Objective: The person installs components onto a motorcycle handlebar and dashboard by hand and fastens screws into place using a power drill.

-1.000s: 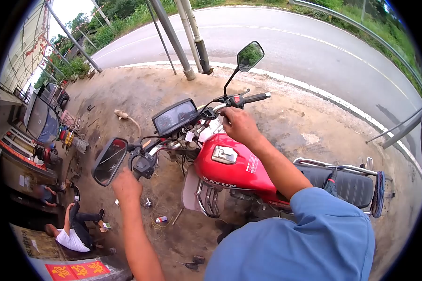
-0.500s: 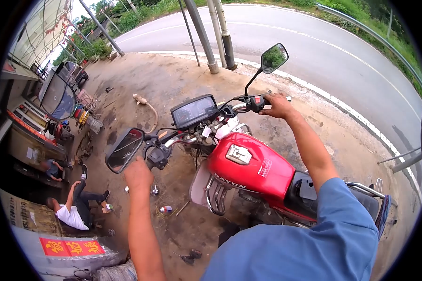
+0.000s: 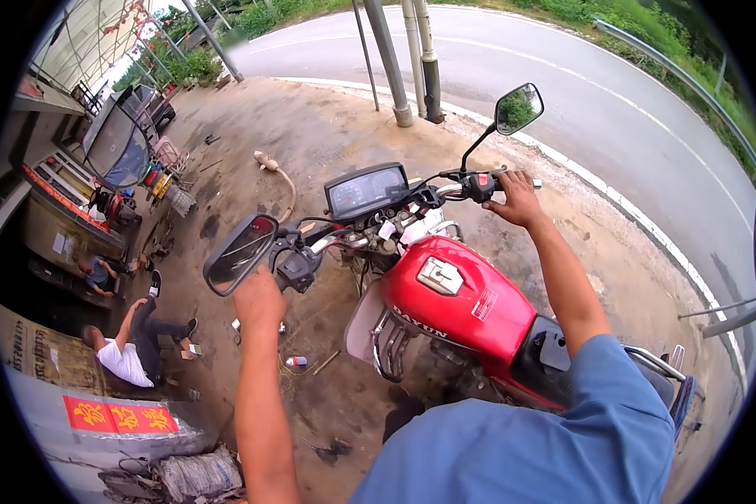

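Note:
A red motorcycle stands in front of me, with a glossy red fuel tank (image 3: 454, 294) and a black seat (image 3: 554, 346). My left hand (image 3: 259, 300) is closed round the left handlebar grip, which it mostly hides, just below the left mirror (image 3: 240, 254). Over the right handlebar grip (image 3: 500, 179) curls my right hand (image 3: 519, 200), beside the switch housing (image 3: 479, 186) with its red button. Between the two hands lies the instrument panel (image 3: 368, 191). The right mirror (image 3: 519, 108) rises above the right grip.
Metal poles (image 3: 388, 59) stand ahead by the paved road (image 3: 554, 50). A dog (image 3: 266, 160) is on the ground beyond the bike. To the left, a person in a white shirt (image 3: 126, 361) sits near another person (image 3: 99, 275). A spray can (image 3: 296, 361) lies on the ground.
The view has shifted slightly, so the motorcycle appears a little farther right. Both hands stay on the handlebar grips.

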Action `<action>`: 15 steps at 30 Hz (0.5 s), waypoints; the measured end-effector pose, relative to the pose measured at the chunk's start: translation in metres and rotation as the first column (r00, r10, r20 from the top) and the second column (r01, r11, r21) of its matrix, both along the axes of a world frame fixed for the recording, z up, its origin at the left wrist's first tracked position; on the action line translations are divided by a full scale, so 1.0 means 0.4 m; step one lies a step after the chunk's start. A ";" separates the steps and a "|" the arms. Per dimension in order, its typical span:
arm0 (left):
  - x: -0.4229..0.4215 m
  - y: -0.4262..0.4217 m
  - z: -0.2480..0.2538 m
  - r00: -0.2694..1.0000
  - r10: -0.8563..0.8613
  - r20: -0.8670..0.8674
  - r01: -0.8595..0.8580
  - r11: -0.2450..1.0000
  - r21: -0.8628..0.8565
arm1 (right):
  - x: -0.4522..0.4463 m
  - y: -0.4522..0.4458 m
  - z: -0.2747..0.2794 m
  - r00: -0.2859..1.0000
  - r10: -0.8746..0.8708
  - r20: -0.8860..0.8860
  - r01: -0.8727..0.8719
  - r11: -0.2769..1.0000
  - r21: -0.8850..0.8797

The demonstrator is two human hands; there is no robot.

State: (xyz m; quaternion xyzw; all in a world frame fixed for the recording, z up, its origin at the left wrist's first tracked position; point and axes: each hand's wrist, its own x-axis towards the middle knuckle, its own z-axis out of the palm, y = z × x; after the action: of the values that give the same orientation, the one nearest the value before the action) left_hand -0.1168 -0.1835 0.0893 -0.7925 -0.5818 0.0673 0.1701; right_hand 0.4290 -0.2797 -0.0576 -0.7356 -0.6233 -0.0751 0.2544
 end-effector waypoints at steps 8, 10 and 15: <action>-0.008 -0.197 -0.068 0.981 0.136 0.136 -0.132 0.991 -0.038 | -0.070 0.034 0.025 0.976 -0.138 -0.170 0.169 0.968 0.186; -0.008 -0.257 -0.088 0.959 0.138 0.249 -0.114 0.988 -0.108 | -0.124 0.059 0.034 0.962 -0.160 -0.221 0.188 0.976 0.111; 0.008 -0.382 -0.110 0.840 0.190 0.509 -0.042 0.957 -0.287 | -0.172 0.189 0.050 0.972 -0.191 -0.136 0.206 0.973 0.102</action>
State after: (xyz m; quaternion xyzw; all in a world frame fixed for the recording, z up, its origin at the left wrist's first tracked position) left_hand -0.1134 -0.3363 0.0451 -0.7585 -0.6390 -0.0672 -0.1090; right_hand 0.3602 -0.2042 -0.0377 -0.7817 -0.5239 -0.0897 0.3261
